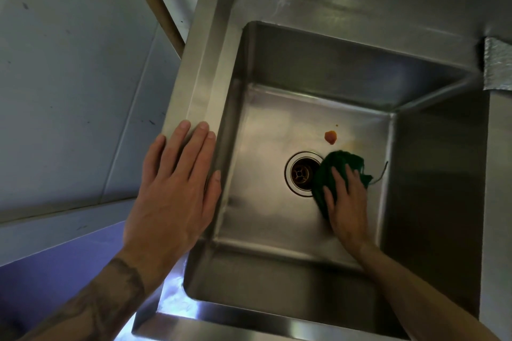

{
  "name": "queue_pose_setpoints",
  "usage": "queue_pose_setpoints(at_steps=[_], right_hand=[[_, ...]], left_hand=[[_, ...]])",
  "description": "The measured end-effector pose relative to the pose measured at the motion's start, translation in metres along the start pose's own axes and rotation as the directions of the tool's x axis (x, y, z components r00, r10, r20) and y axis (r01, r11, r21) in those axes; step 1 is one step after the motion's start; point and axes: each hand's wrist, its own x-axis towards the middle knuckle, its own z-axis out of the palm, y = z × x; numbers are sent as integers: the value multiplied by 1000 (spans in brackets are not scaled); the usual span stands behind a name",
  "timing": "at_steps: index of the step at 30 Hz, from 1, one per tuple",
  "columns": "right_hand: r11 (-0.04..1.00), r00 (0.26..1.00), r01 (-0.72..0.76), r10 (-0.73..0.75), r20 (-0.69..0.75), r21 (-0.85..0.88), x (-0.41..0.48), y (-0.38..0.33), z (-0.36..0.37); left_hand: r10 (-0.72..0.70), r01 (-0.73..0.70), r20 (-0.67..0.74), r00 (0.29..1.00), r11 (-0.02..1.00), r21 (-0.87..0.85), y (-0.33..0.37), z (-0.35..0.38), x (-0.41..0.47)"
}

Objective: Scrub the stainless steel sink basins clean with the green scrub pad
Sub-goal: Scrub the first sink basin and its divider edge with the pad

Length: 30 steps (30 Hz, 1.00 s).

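A deep stainless steel sink basin [266, 124] fills the middle of the view. My right hand [346, 202] reaches down to its floor and presses the green scrub pad [336, 165] flat with straight fingers, just right of the round drain [300, 173]. The pad overlaps the drain's right rim. A small orange-red stain [330, 136] lies on the basin floor above the pad, apart from it. My left hand [174, 185] rests flat, fingers straight, on the sink's left rim [199, 86].
A pale wall panel [69, 77] and a wooden strip [155, 0] lie left of the sink. A crinkled foil patch [497, 66] sits at the right rim. The sink's front edge [249, 321] runs along the bottom.
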Motion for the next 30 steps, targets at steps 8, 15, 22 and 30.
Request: queue_pose_setpoints(at_steps=[8,15,22,30], right_hand=[[959,952,-278,282,-117,44,44,-5,-11],[987,987,-160,159,-31,-22,0,20,-10],[978,974,-203,207,-89,55,49,-8,-10],[935,917,-343,354,-183,93,62,-6,-10]], left_hand=[[3,-3,6,1000,1000,3,-1,0,0],[-1,1,15,1000,1000,-3,-1,0,-1],[3,-2,13,1000,1000,-5,0,0,-1],[4,-4,4,1000,1000,1,-1,2,0]])
